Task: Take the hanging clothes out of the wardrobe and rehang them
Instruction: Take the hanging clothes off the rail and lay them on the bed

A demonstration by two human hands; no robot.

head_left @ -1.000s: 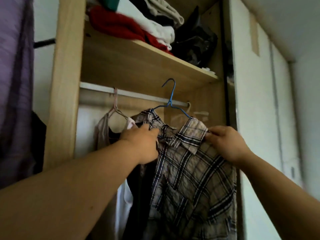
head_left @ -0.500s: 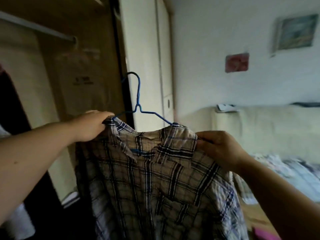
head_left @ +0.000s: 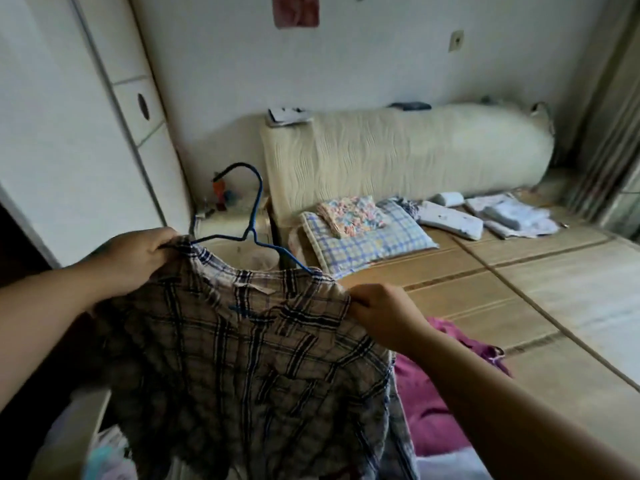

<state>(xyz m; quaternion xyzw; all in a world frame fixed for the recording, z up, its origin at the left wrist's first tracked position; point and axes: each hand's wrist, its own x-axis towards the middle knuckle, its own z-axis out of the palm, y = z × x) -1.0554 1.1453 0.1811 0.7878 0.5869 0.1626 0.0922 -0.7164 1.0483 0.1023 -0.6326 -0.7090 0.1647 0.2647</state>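
We hold a plaid shirt [head_left: 249,368] on a blue hanger [head_left: 254,216], left hand [head_left: 138,258] gripping one shoulder, right hand [head_left: 384,313] pinching the other. Beyond it are a bed [head_left: 519,289], a checked pillow [head_left: 367,233] and a magenta garment [head_left: 426,410].

I count two hands in view: left hand [head_left: 138,258], right hand [head_left: 384,313]. One plaid shirt [head_left: 249,368], one blue wire hanger [head_left: 254,216]. On the bed [head_left: 519,289]: one blue-checked pillow [head_left: 391,240], one folded floral cloth [head_left: 353,216], one magenta garment [head_left: 429,410]. White laundry at the far side, three lots that I can separate: a roll [head_left: 448,198], a long folded piece [head_left: 450,221], a flat stack [head_left: 516,216] — can't split that stack into items. One padded headboard [head_left: 398,157]. One bedside cabinet [head_left: 235,225], small bits on top too blurred to count. Wall: one pink sheet [head_left: 296,10], one small wall plate [head_left: 456,41]. One oval cutout [head_left: 143,106] in the wardrobe door [head_left: 69,116].
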